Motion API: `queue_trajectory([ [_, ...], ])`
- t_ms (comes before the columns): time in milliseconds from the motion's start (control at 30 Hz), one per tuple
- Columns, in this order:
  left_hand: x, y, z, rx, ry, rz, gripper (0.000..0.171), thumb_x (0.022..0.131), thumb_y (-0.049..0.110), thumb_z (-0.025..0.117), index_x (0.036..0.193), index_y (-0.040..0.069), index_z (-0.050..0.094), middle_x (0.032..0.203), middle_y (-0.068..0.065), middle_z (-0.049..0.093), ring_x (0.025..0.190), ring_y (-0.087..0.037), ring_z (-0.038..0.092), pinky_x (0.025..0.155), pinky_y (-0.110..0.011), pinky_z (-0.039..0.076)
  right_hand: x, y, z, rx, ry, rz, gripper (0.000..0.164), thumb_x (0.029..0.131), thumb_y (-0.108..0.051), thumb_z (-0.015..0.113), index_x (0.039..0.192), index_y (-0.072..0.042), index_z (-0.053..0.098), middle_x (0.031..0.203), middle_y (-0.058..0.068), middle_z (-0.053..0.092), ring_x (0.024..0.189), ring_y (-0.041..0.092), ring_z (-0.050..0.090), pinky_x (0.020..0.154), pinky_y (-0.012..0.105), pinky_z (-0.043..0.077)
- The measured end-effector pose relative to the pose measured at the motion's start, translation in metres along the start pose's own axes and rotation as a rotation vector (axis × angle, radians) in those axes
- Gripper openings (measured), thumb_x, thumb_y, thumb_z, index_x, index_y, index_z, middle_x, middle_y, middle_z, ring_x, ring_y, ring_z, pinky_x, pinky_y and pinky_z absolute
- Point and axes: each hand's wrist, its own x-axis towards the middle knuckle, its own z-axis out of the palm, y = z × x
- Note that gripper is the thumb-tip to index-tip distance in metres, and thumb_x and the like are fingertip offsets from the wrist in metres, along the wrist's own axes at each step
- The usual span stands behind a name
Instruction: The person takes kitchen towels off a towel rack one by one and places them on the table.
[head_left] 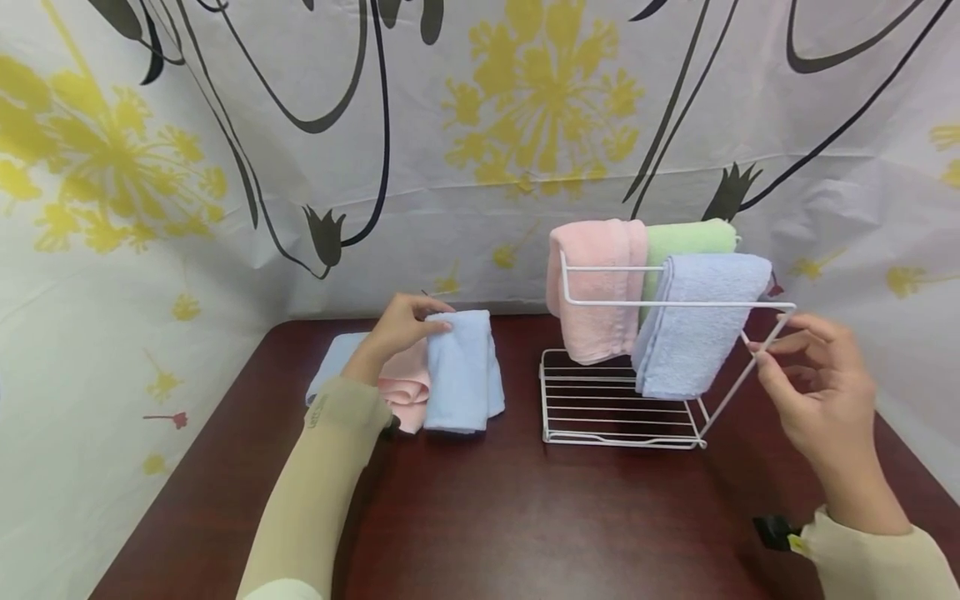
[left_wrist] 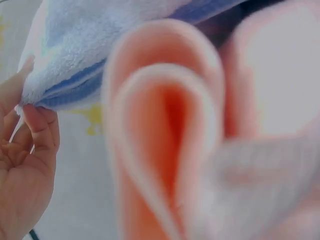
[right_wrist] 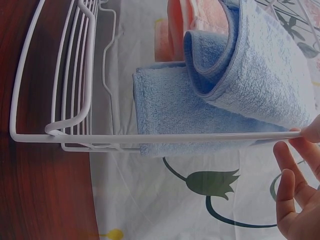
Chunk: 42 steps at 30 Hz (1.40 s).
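My left hand (head_left: 420, 321) pinches the top edge of a light blue towel (head_left: 459, 371) and holds it up above a pile. In the left wrist view the left hand (left_wrist: 27, 110) grips that blue towel (left_wrist: 100, 45) by its edge, behind a blurred pink fold (left_wrist: 165, 140). A white wire rack (head_left: 622, 417) holds a pink towel (head_left: 596, 292), a green towel (head_left: 686, 237) and a blue towel (head_left: 701, 325). My right hand (head_left: 761, 354) is at the rack's slanted right bar (right_wrist: 150, 137). Its thumb tip touches the bar and its fingers (right_wrist: 285, 190) are spread loosely beside it.
Under the lifted towel lie a pink towel (head_left: 405, 392) and another light blue towel (head_left: 337, 354) on the dark wooden table (head_left: 525, 517). A flowered white curtain (head_left: 480, 150) encloses the back and both sides. The rack stands right of centre.
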Motion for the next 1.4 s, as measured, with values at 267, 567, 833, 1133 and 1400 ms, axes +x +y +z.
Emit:
queue_trajectory([
  [267,0.009,-0.022,0.008,0.023,0.038,-0.035,0.025,0.087,0.012,0.076,0.111,0.005,0.075,0.114,-0.015,0.073,0.087,-0.015,0.058,0.075,-0.021,0.048,0.0,-0.001,0.0,0.003,-0.009,-0.002,0.051,0.08,0.022,0.058,0.129,0.016,0.048,0.093,-0.017,0.066,0.088,-0.008,0.066,0.071,0.003,0.048],
  [567,0.015,-0.036,0.019,-0.004,0.073,-0.02,0.026,0.088,0.006,0.073,0.114,0.002,0.073,0.116,-0.02,0.07,0.082,-0.015,0.06,0.068,-0.018,0.049,0.0,-0.002,-0.001,-0.008,-0.006,0.006,0.051,0.081,0.021,0.058,0.13,0.014,0.048,0.094,-0.017,0.066,0.089,-0.008,0.066,0.072,0.003,0.047],
  [833,0.011,-0.045,0.03,-0.089,0.068,-0.162,0.023,0.093,0.014,0.07,0.116,0.009,0.074,0.106,-0.013,0.068,0.082,-0.018,0.057,0.065,-0.023,0.05,-0.002,-0.001,-0.001,-0.021,-0.006,0.003,0.051,0.08,0.021,0.058,0.13,0.015,0.048,0.094,-0.018,0.065,0.089,-0.008,0.065,0.071,0.003,0.047],
  [1133,0.011,-0.05,0.034,0.001,0.115,-0.14,0.023,0.092,0.012,0.071,0.114,0.009,0.074,0.104,-0.014,0.069,0.089,-0.02,0.06,0.072,-0.021,0.049,-0.001,-0.002,-0.001,-0.028,-0.012,0.006,0.052,0.081,0.021,0.058,0.132,0.014,0.047,0.095,-0.019,0.065,0.091,-0.009,0.065,0.072,0.002,0.046],
  [1400,0.01,-0.048,0.035,-0.027,0.114,-0.188,0.027,0.092,0.017,0.071,0.118,0.01,0.072,0.109,-0.012,0.07,0.101,-0.022,0.062,0.089,-0.029,0.05,-0.001,0.0,-0.002,-0.028,-0.009,0.006,0.052,0.081,0.021,0.058,0.131,0.014,0.047,0.095,-0.019,0.065,0.091,-0.009,0.065,0.071,0.002,0.046],
])
